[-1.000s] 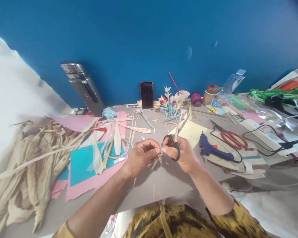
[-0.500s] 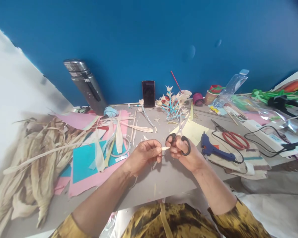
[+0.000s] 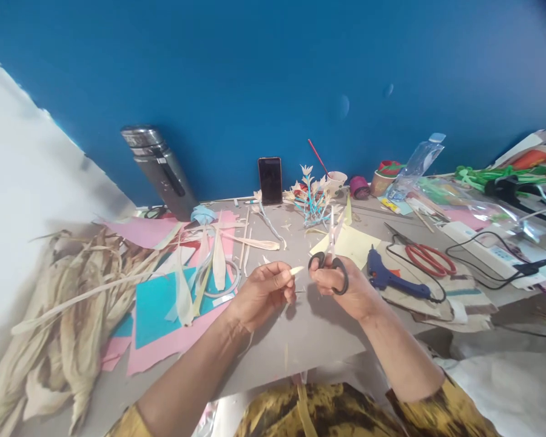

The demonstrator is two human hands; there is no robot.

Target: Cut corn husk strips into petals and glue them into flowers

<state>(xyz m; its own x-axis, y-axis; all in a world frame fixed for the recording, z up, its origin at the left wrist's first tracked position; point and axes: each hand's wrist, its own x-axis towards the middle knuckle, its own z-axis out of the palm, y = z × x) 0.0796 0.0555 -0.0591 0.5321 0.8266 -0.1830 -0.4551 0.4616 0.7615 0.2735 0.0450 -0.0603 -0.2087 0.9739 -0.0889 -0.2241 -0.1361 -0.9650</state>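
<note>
Between thumb and fingers, my left hand [image 3: 269, 287] pinches a small pale pointed piece of husk [image 3: 296, 270], its tip toward the right. My right hand [image 3: 339, 282] has black-handled scissors [image 3: 331, 249] on its fingers, the blades pointing away from me and slightly parted. A small gap separates the right fingers from the husk tip. Behind the scissors lies a yellow sheet [image 3: 357, 244]. Farther back stands a bunch of pale husk flowers on blue-wrapped stems [image 3: 313, 200]. A single flower on a stem [image 3: 268, 221] rests to its left.
Dried husks [image 3: 73, 309] and blue paper [image 3: 159, 309] on pink sheets cover the left side. A flask [image 3: 161, 170] and a phone [image 3: 270, 181] lean on the wall. At right are a glue gun [image 3: 394, 276], red-handled scissors [image 3: 430, 258], a power strip [image 3: 486, 252] and a bottle [image 3: 418, 164].
My right hand has come away from the husk piece, which its fingers were touching before. The left hand still holds it. The whole view has shifted slightly.
</note>
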